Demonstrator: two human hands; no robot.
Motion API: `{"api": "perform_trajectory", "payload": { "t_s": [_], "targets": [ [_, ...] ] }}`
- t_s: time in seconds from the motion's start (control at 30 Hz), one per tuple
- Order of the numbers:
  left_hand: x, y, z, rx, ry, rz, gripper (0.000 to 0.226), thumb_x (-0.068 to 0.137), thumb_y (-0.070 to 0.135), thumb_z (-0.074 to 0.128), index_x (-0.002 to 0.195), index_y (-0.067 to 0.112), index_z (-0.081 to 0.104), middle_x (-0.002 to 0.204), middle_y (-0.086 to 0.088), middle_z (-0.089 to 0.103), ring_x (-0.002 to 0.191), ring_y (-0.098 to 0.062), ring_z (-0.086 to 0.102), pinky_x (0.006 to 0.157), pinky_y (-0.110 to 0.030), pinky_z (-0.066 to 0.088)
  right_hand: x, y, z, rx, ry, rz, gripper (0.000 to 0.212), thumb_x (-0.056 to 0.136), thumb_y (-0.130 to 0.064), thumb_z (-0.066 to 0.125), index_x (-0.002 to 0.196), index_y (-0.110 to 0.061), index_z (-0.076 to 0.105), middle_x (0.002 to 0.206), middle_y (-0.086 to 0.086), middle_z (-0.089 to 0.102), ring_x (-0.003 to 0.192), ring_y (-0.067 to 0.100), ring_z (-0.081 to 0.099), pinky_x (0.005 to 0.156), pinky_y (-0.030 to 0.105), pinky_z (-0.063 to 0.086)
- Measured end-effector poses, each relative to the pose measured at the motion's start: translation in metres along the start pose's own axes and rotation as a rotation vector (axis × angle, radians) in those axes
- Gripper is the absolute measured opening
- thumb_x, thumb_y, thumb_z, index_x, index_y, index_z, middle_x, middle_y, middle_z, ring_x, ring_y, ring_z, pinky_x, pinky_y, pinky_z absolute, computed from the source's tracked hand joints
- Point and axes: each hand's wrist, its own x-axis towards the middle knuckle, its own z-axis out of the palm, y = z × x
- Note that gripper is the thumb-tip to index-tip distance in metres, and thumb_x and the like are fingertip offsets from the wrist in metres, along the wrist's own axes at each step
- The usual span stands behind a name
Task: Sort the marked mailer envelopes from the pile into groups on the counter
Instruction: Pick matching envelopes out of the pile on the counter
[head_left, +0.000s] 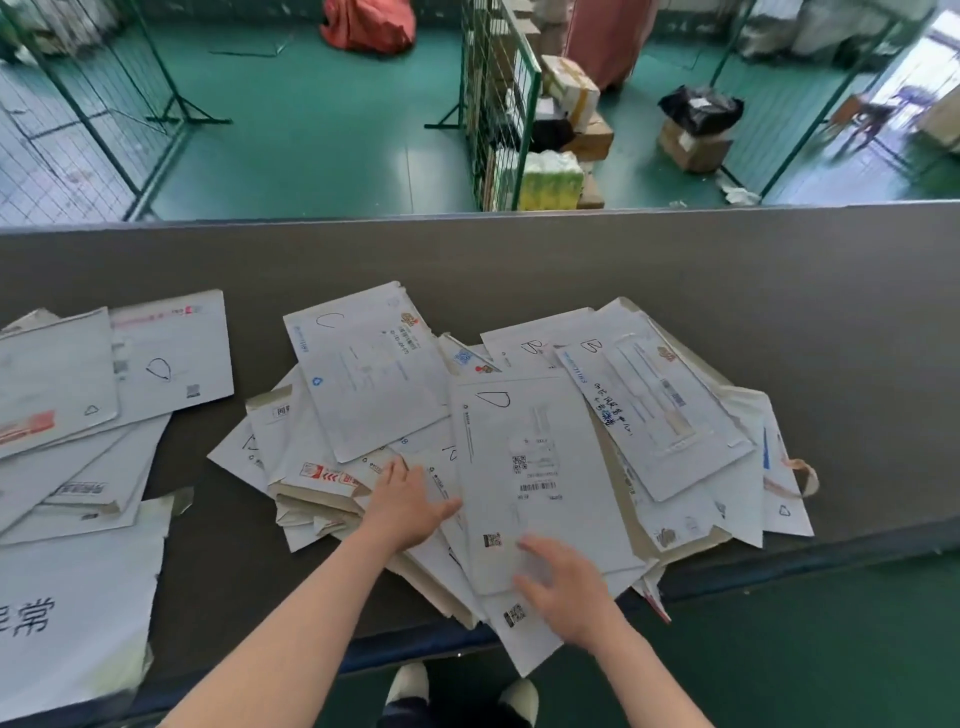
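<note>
On the pile (519, 441), both hands (410, 506)

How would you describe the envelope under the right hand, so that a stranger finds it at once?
Look at the big pile in the middle of the grey counter. The envelope lies on top, nearest the front edge, with the right hand on its lower part. Unlike its neighbours, it has a hand-drawn D at its top and a barcode in its centre.

Bare arms, no sleeves in view.
Left hand (410, 506) and right hand (566, 592) have no gloves, rings or watch showing. Feet at bottom edge: white shoes (410, 683), dark trouser cuffs (410, 709) above them.
</note>
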Motion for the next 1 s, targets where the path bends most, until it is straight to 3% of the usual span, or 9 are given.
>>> {"api": "perform_trajectory", "payload": {
  "t_s": [0.1,0.27,0.33,0.43,0.53,0.77,0.83,0.9,1.0],
  "targets": [
    [0.001,-0.003,-0.001,0.078,-0.031,0.026,0.099,0.096,0.071,0.045,0.163,0.008,0.01,0.17,-0.022,-0.007,0.158,-0.033,-0.011,0.129,-0.042,-0.002,0.011,0.035,-0.025,0.137,0.333,0.362,0.061,0.094,-0.044,0.065,0.147,-0.018,0.05,0.149,0.004,0.051,0.137,0.025,0.045,0.115,0.046,0.038],
    [-0.003,-0.004,-0.004,0.149,-0.04,0.054,0.099,0.096,0.072,0.044,0.164,0.009,0.008,0.17,-0.022,-0.007,0.158,-0.033,-0.012,0.128,-0.042,-0.003,0.021,0.051,-0.032,0.103,0.287,0.549,0.085,0.082,-0.062,0.07,0.147,-0.015,0.045,0.143,0.008,0.05,0.134,0.029,0.045,0.109,0.051,0.043],
    [-0.015,-0.002,-0.002,0.197,0.02,0.084,0.089,0.099,0.066,0.043,0.162,0.008,0.018,0.17,-0.022,0.007,0.158,-0.034,0.0,0.128,-0.041,0.001,0.021,0.046,-0.027,-0.036,0.271,0.576,0.091,0.081,-0.064,0.07,0.148,-0.012,0.038,0.147,0.012,0.042,0.135,0.032,0.04,0.111,0.047,0.041],
    [-0.039,0.001,0.017,-0.012,0.174,0.06,0.065,0.1,0.051,0.053,0.152,0.012,0.042,0.152,-0.012,0.044,0.144,-0.03,0.033,0.12,-0.036,0.025,0.011,0.041,-0.017,-0.152,0.225,0.621,0.101,0.076,-0.07,0.073,0.148,-0.013,0.029,0.147,0.015,0.036,0.133,0.033,0.038,0.109,0.044,0.04],
    [-0.054,0.003,0.037,-0.425,0.173,-0.113,0.062,0.096,0.041,0.066,0.148,0.011,0.049,0.135,-0.008,0.059,0.127,-0.024,0.053,0.105,-0.035,0.041,0.002,0.042,-0.011,-0.079,0.227,0.64,0.105,0.068,-0.067,0.082,0.144,-0.016,0.03,0.144,0.014,0.041,0.132,0.033,0.041,0.108,0.045,0.041],
    [-0.053,-0.008,0.044,-0.96,0.087,-0.354,0.049,0.087,0.03,0.08,0.125,0.009,0.057,0.113,-0.005,0.068,0.103,-0.026,0.067,0.091,-0.043,0.057,-0.018,0.043,0.0,0.009,0.303,0.615,0.083,0.073,-0.051,0.085,0.135,-0.016,0.043,0.139,0.008,0.046,0.13,0.029,0.043,0.105,0.045,0.041],
    [-0.052,-0.01,0.041,-1.06,0.011,-0.347,0.032,0.093,0.023,0.074,0.118,0.007,0.064,0.093,-0.006,0.07,0.082,-0.023,0.066,0.076,-0.04,0.059,-0.023,0.042,0.005,0.028,0.364,0.58,0.078,0.075,-0.045,0.084,0.135,-0.017,0.044,0.138,0.007,0.047,0.128,0.027,0.043,0.104,0.045,0.041],
    [-0.056,-0.008,0.04,-1.064,-0.055,-0.272,0.014,0.101,0.016,0.063,0.111,0.009,0.069,0.086,-0.007,0.073,0.076,-0.022,0.065,0.066,-0.036,0.056,-0.026,0.042,0.009,0.041,0.401,0.552,0.073,0.077,-0.04,0.084,0.135,-0.017,0.046,0.136,0.005,0.048,0.126,0.026,0.045,0.103,0.044,0.041],
    [-0.064,-0.006,0.044,-1.171,-0.07,-0.158,0.016,0.105,0.014,0.055,0.115,0.014,0.068,0.104,-0.013,0.077,0.094,-0.031,0.075,0.085,-0.055,0.06,-0.031,0.04,0.009,0.278,0.455,0.476,0.048,0.084,-0.021,0.081,0.12,-0.014,0.05,0.119,0.003,0.058,0.113,0.025,0.056,0.094,0.043,0.049]
  ]
}}
